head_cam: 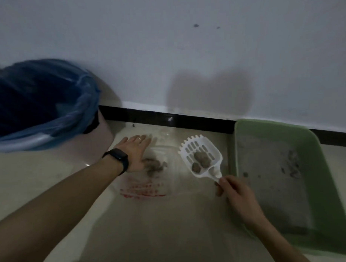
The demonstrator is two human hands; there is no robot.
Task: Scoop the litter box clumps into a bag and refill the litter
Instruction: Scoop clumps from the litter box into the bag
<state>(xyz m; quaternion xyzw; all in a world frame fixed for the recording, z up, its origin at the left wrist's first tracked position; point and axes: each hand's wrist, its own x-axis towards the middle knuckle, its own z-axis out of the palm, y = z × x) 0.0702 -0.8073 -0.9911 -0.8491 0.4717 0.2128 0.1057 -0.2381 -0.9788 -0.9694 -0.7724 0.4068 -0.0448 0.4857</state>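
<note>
Head camera, looking down at a pale floor along a white wall with a black skirting board (187, 120): one round bin (103, 137) stands at the far left, lined with a blue plastic liner (50, 115); its inside is dark and nothing in it can be made out.

To its right, one clear plastic bag (150, 188) with red print lies flat on the floor, a loose grey pile of clumps (153, 164) in it. The person's left hand (136, 151), a dark watch (118, 159) on the wrist and a ring (139, 138) on one finger, rests on the bag's far left part, open and flat with fingers straight, just beside the pile.

Right of the bag, one white slotted scoop (200, 151) is held tilted above the floor between bag and box. It carries a large clump (201, 158) and a smaller one just nearer. The right hand (235, 191) grips the scoop's handle, fingers curled round it.

At the far right sits one green litter box (327, 204), its far end near the skirting board. It holds a thin bed of grey litter (268, 186), with several dark clumps (295, 165) along the right side; blur prevents an exact count.
</note>
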